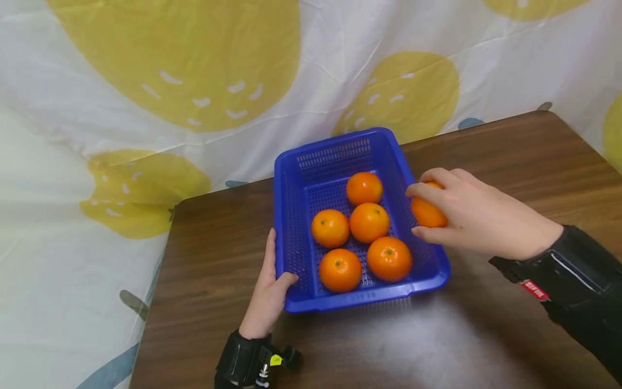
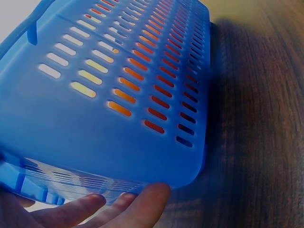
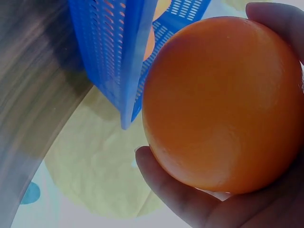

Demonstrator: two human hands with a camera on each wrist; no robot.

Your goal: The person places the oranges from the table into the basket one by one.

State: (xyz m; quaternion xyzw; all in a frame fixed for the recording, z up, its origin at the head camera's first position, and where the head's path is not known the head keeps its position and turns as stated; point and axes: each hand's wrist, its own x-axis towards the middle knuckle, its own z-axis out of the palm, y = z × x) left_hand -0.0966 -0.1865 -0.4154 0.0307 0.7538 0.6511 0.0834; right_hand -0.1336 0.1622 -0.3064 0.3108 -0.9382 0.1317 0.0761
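Observation:
A blue plastic basket (image 1: 350,300) with slotted walls stands on the table with several oranges (image 1: 369,222) on its floor. At the basket's near left corner my left hand (image 1: 266,298) grips the rim, thumb over the edge and fingers along the outer wall. In the left wrist view, fingertips lie against the slotted basket (image 2: 61,118). My right hand (image 1: 478,213) holds another orange (image 1: 427,209) at the basket's right rim, raised about level with it. The right wrist view shows thumb and fingers curled around this orange (image 3: 223,104), close beside the basket wall (image 3: 135,57).
The brown wooden table (image 1: 214,270) extends left, right and in front of the basket. Behind it hangs a white cloth (image 1: 335,48) with large yellow fruit prints, reaching down to the table's back edge. Both wrists wear black straps (image 1: 578,270).

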